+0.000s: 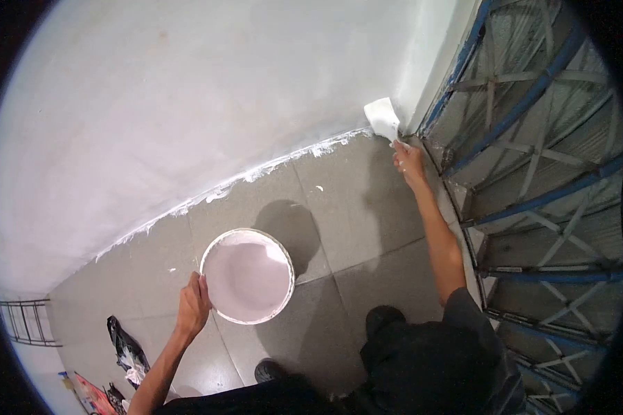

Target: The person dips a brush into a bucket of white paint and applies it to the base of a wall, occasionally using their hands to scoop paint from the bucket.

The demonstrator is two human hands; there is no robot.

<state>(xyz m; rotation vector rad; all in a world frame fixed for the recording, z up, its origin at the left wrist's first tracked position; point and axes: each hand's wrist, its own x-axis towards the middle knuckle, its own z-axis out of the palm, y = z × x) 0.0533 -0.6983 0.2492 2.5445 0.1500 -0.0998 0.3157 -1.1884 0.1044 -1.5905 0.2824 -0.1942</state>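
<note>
My left hand [194, 304] grips the rim of a round white bucket [248, 277], which has pale, whitish paint inside. At the upper right, my right hand [409, 162] is closed around the handle of a wide white brush [383, 117]. The brush's broad end lies against the foot of the white wall [208, 90], near the corner. White smears run along the line where wall and floor meet.
Grey floor tiles [256, 200] carry a few white drops. A folding metal gate [540, 152] with blue bars stands on the right. Black and white plastic bags [127, 353] lie at the lower left, near a dark wire rack [29, 322].
</note>
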